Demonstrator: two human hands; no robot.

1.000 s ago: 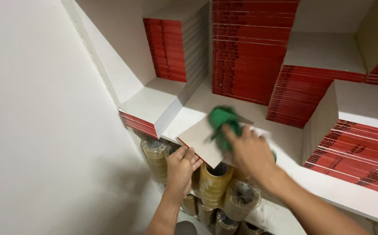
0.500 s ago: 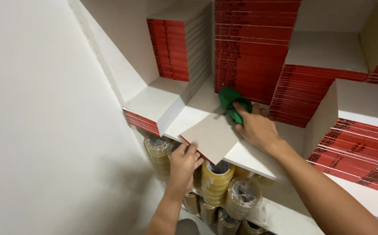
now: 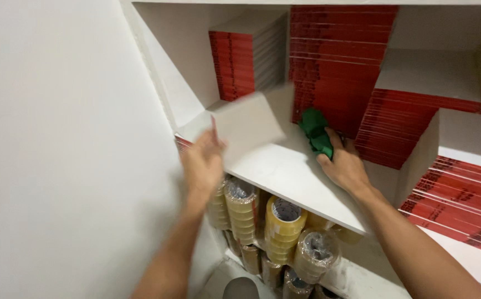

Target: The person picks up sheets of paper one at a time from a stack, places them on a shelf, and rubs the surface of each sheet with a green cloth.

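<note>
The right hand (image 3: 344,166) presses a green cloth (image 3: 315,132) onto the white shelf (image 3: 285,171), fingers closed over it, beside the red stacks (image 3: 334,66); the left hand (image 3: 203,163) grips a blurred grey board (image 3: 249,126), lifted; wiping seems in hand; the next stroke needs the board kept clear

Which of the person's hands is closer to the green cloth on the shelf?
Right. The right hand presses on the green cloth on the white shelf. The left hand is off to the cloth's left, holding a flat grey board.
</note>
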